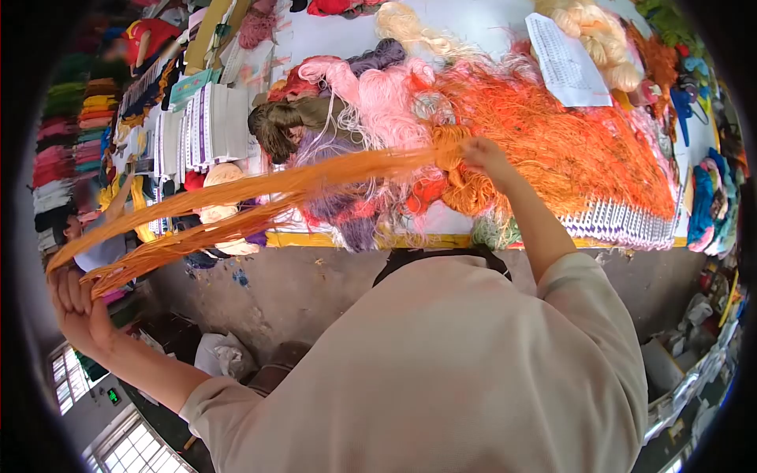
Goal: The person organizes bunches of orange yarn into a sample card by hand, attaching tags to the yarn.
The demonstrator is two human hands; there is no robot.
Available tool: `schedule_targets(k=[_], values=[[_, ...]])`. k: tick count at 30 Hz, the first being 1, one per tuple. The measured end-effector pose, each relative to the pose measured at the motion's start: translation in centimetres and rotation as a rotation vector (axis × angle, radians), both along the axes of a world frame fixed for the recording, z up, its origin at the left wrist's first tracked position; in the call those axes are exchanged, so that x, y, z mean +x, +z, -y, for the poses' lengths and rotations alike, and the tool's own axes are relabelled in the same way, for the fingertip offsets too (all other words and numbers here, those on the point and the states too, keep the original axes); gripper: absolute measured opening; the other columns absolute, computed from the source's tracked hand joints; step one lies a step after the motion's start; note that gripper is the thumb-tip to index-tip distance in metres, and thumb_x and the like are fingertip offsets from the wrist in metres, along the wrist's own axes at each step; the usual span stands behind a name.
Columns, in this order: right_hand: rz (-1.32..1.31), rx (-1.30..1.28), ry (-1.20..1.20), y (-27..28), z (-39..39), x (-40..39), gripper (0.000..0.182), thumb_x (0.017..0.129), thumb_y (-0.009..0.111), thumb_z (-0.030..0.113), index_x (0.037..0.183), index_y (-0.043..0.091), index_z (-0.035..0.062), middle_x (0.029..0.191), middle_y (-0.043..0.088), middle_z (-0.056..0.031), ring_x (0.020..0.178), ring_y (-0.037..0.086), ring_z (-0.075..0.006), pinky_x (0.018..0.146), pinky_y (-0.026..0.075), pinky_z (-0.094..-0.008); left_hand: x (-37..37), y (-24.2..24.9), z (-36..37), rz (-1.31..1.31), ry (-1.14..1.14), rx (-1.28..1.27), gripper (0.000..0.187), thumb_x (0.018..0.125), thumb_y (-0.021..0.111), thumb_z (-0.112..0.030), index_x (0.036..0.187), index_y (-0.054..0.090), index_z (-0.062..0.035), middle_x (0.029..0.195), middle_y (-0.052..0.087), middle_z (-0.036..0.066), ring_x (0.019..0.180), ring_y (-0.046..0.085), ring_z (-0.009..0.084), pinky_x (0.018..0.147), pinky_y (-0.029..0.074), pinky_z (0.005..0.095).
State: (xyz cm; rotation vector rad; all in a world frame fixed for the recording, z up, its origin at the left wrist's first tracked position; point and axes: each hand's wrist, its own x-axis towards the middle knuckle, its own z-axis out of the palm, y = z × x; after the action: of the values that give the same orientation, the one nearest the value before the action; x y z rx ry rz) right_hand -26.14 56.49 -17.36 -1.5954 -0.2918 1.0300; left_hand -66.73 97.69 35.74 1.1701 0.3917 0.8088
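A long hank of orange thread point(260, 185) is stretched across the table's front, from far left to the middle. At the left end, my left hand point(83, 311) is closed, with the looped strands running round its fingers. My right hand point(482, 158) is closed on the other end, above a bundled orange skein point(471, 191). Just right of that hand lies a wide spread of loose orange threads point(560, 134). Beneath the stretched hank are pink yarn point(386, 98), purple yarn point(339, 197) and a dark olive skein point(296, 126).
Rows of white cards with purple marks point(627, 221) lie under the orange threads. A printed sheet point(568, 63) rests at the back right, beside cream skeins point(603, 47). White card stacks point(201, 130) stand left. Another person in red point(150, 39) is at the far left.
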Motion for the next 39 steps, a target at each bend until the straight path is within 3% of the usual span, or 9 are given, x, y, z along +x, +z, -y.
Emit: schedule_targets(k=[5,12,14,15,17,19,25,31,39], values=[[0.593,-0.625,0.383,-0.4,-1.3,-4.2,0.039,0.084,0.068,0.037,0.104,0.058,0.0045,0.1,0.068,-0.014,0.094,0.066,-0.0295,0.078,0.051,-0.0424,0.0,-0.4,1.5,0.096,-0.065,-0.173,0.013,0.102,0.039,-0.009,0.091,0.044,-0.0037,0.061,0.027,-0.003,0.051,0.024,0.007,0.045,0.02,0.0243],[0.675,-0.705,0.4,1.5,-2.2,-5.6,0.046,0.082,0.067,0.038,0.109,0.054,0.0029,0.108,0.063,-0.0215,0.103,0.061,-0.0378,0.084,0.05,-0.0461,5.0,-10.5,9.7,-0.036,-0.087,-0.349,0.019,0.105,0.037,-0.018,0.1,0.046,-0.0031,0.064,0.027,-0.004,0.051,0.023,0.0053,0.044,0.022,0.0224],[0.528,-0.587,0.271,7.3,-1.3,-4.2,0.046,0.081,0.067,0.037,0.109,0.055,0.0029,0.113,0.061,-0.0223,0.107,0.059,-0.038,0.084,0.05,-0.0465,4.4,-13.0,11.5,-0.052,-0.062,-0.362,0.021,0.106,0.037,-0.021,0.099,0.047,-0.0035,0.064,0.028,-0.004,0.052,0.024,0.0058,0.043,0.022,0.0218],[0.618,-0.483,0.185,5.3,-0.1,-3.7,0.045,0.084,0.067,0.031,0.116,0.054,0.0016,0.112,0.064,-0.0154,0.106,0.061,-0.0289,0.084,0.05,-0.0396,4.3,-14.1,12.4,-0.074,-0.031,-0.371,0.02,0.105,0.038,-0.021,0.099,0.047,-0.0035,0.064,0.028,-0.003,0.052,0.024,0.0059,0.043,0.022,0.0212],[0.043,0.231,-0.081,6.7,2.5,-0.8,0.041,0.089,0.064,0.021,0.123,0.053,0.0022,0.111,0.063,-0.0077,0.103,0.059,-0.0177,0.087,0.047,-0.0321,4.3,-16.0,14.6,-0.129,0.061,-0.423,0.018,0.104,0.044,-0.02,0.101,0.049,-0.0034,0.066,0.029,-0.004,0.052,0.026,0.0054,0.043,0.024,0.0191],[0.075,0.414,-0.23,16.1,6.7,2.5,0.036,0.092,0.061,0.012,0.126,0.052,0.0035,0.111,0.061,-0.002,0.102,0.055,-0.0097,0.09,0.043,-0.0265,5.7,-17.3,17.5,-0.281,0.164,-0.335,0.018,0.102,0.047,-0.02,0.102,0.051,-0.003,0.067,0.032,-0.004,0.054,0.029,0.004,0.043,0.024,0.0177],[0.237,1.016,-0.357,29.4,22.7,10.6,0.045,0.098,0.054,0.027,0.138,0.044,0.0095,0.13,0.056,-0.0103,0.12,0.051,-0.0241,0.108,0.032,-0.0429,10.0,-20.6,23.5,-0.619,0.148,0.018,0.017,0.101,0.051,-0.02,0.103,0.058,-0.0046,0.078,0.051,-0.001,0.064,0.044,0.0067,0.055,0.034,0.0195],[0.388,1.248,-0.469,36.6,38.7,7.8,0.053,0.091,0.063,0.034,0.135,0.046,0.0101,0.117,0.052,-0.0068,0.114,0.046,-0.025,0.112,0.026,-0.0487,13.1,-23.1,25.0,-0.749,-0.146,0.326,0.016,0.099,0.052,-0.014,0.1,0.063,-0.0013,0.091,0.06,0.001,0.088,0.055,0.0111,0.085,0.042,0.025],[0.579,1.111,-0.694,41.2,50.0,3.4,0.049,0.092,0.06,0.031,0.135,0.044,0.0151,0.111,0.049,-0.0048,0.104,0.048,-0.0211,0.104,0.032,-0.0442,15.2,-25.3,26.3,-0.879,-0.161,0.368,0.016,0.096,0.052,-0.01,0.098,0.061,0.0027,0.084,0.06,0.003,0.08,0.056,0.0122,0.079,0.043,0.0246]])
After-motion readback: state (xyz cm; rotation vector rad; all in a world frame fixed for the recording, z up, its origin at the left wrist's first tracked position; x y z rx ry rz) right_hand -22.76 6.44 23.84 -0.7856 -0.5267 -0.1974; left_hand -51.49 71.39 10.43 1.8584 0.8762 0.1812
